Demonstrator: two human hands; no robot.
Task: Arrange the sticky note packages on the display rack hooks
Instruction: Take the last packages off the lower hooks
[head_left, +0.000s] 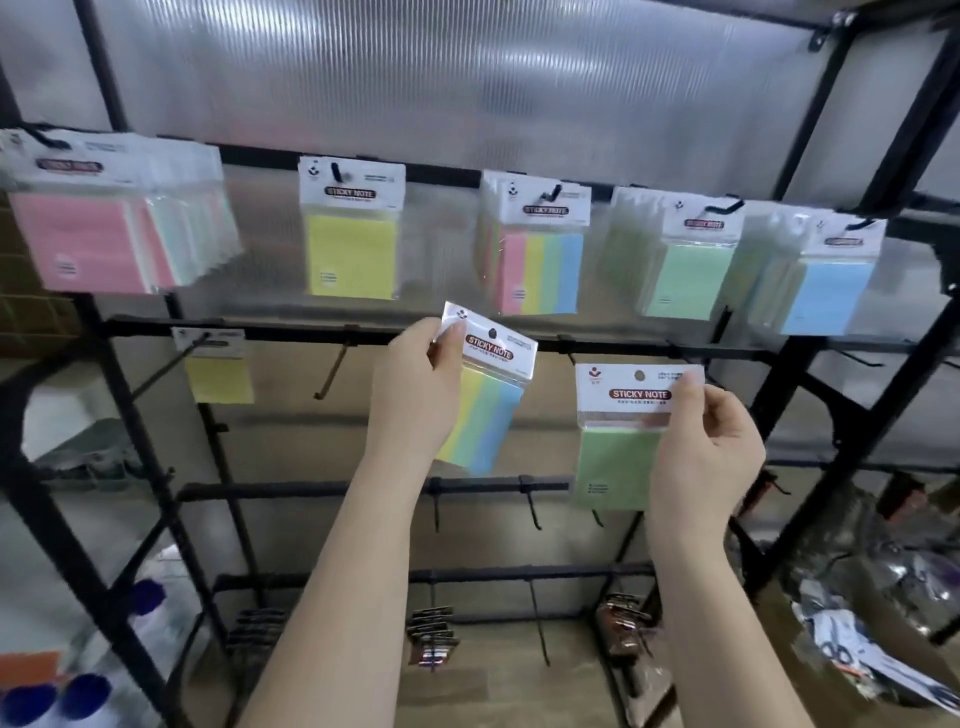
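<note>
The black display rack (519, 340) fills the view, its bars running left to right with hooks jutting toward the camera. Along the top bar, from nine o'clock round to two o'clock, hang full bunches of sticky note packages (535, 244), sorted by colour, each threaded through the hole in its header card. On the middle bar a lone yellow package (218, 366) hangs at nine o'clock, and a bare hook (332, 371) beside it points down and forward.

The left hand (410, 395), near centre, pinches the striped package (485, 395) by a top corner of its card, tilted so the hole faces the bar. The right hand (701, 447), at four o'clock, grips the green package (623, 436) by the card's right edge, upright and just below the middle bar. Holding by the card probably keeps each hole clear for hooking; neither package is on a hook yet.
</note>
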